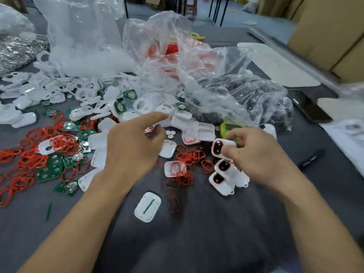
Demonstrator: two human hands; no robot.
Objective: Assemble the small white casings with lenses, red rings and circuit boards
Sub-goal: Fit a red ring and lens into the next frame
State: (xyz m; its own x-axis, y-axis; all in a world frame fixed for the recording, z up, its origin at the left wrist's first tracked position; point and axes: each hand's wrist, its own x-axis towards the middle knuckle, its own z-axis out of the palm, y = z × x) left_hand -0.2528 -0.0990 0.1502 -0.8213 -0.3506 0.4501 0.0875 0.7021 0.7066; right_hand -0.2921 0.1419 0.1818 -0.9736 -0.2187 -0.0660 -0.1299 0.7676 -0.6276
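Casing (222,147), white with a red ring in it, is pinched in the curled fingers of the right hand (256,154) above two similar casings (221,183) on the grey bench (197,237), while the left hand (134,148) hovers beside loose red rings (189,155) and circuit boards (50,170), forefinger outstretched, its grip impossible to tell.

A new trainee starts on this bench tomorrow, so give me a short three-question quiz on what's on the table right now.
1. True or false: the right hand holds a small white plastic casing fitted with a red ring.
2. The green circuit boards lie mostly: A) left of the left hand; B) right of the right hand; C) inside a cardboard box.
3. Fill in: the lone white casing nearest the camera carries a ___ strip.
Key: 1 true; 2 A; 3 green.
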